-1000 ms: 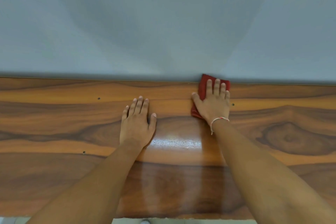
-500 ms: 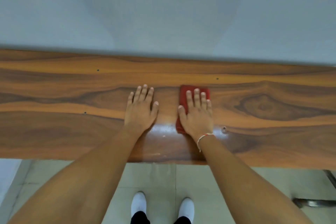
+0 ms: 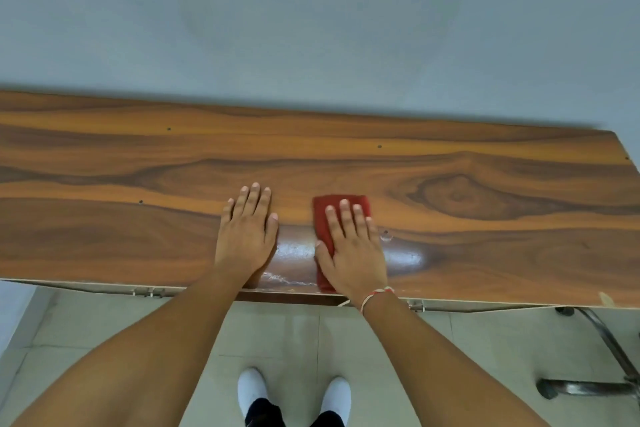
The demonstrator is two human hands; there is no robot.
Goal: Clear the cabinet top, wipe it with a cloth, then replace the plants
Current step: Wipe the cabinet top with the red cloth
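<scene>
Fingers spread, right hand [image 3: 353, 246] presses the red cloth [image 3: 325, 215] flat near the cabinet top's [image 3: 485, 253] front edge, left hand [image 3: 246, 239] braced beside it; even pressure and overlapping passes should serve best.

The cabinet top [image 3: 450, 163] looks like wood-grain laminate, smooth and glossy, with a bright sheen between and beside the hands and a chipped pale patch at its 4 o'clock corner. The red cloth [image 3: 323, 218] is matt, soft fabric. At 4 o'clock, the frame [image 3: 602, 333] appears to be shiny metal; the wall [image 3: 311, 17] is matt grey.
</scene>
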